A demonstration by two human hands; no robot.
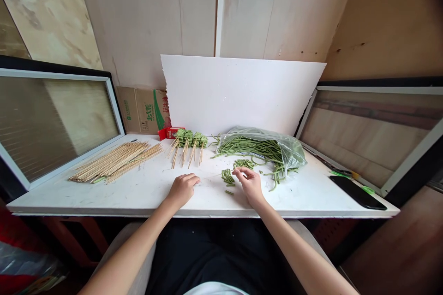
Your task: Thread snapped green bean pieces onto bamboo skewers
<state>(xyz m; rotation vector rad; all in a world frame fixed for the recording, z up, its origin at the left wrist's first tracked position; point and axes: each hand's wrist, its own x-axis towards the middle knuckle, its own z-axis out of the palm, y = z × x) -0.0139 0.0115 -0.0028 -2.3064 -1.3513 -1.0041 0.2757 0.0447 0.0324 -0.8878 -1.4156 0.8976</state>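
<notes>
My left hand [183, 189] is closed near the table's front, its fingers curled round the end of a thin bamboo skewer [211, 177] that points right and shows only faintly. Short cut pieces of green long bean [227, 176] sit side by side at the skewer's far end. My right hand [249, 186] is beside them, thumb and forefinger pinched on a bean piece that they largely hide. A loose cut piece [229, 192] lies just in front. Behind my right hand is a small heap of cut bean pieces [243, 163].
Bare skewers [114, 161] lie piled on the left of the white table [145, 196]. Several filled bean skewers [190, 140] rest at the back, by a red box [169, 132]. A clear plastic bag [294, 152] holds whole long beans [256, 147]. A black phone [356, 191] lies at right.
</notes>
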